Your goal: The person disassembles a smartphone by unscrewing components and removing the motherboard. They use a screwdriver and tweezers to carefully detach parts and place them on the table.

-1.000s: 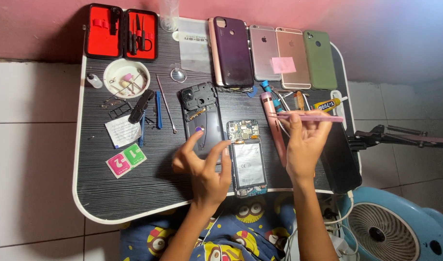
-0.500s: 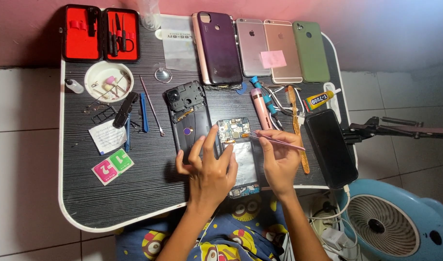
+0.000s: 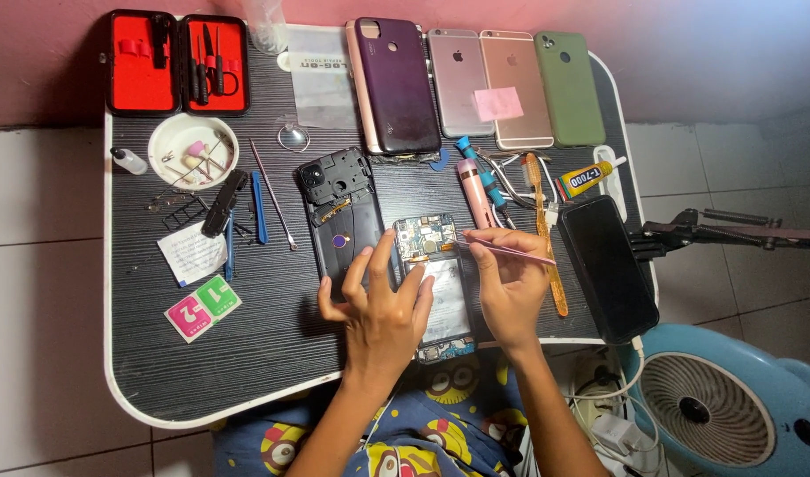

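An opened phone (image 3: 438, 296) with its circuit board exposed lies on the black table (image 3: 263, 353) in front of me. My left hand (image 3: 378, 309) rests flat on its left side, fingers spread over the body. My right hand (image 3: 511, 287) holds pink tweezers (image 3: 511, 250), whose tip touches the board near the phone's top. A removed black back cover (image 3: 341, 212) lies just left of the phone.
Several phones (image 3: 475, 84) line the table's far edge. A red tool case (image 3: 177, 64), a white dish (image 3: 193, 150), a glue tube (image 3: 588, 178), a black phone (image 3: 608, 265) and loose tools lie around. A blue fan (image 3: 731, 406) stands at the lower right.
My right hand came down from above the table and brought the tweezers' tip onto the phone's board. My left hand slid onto the phone. The view shifted closer.
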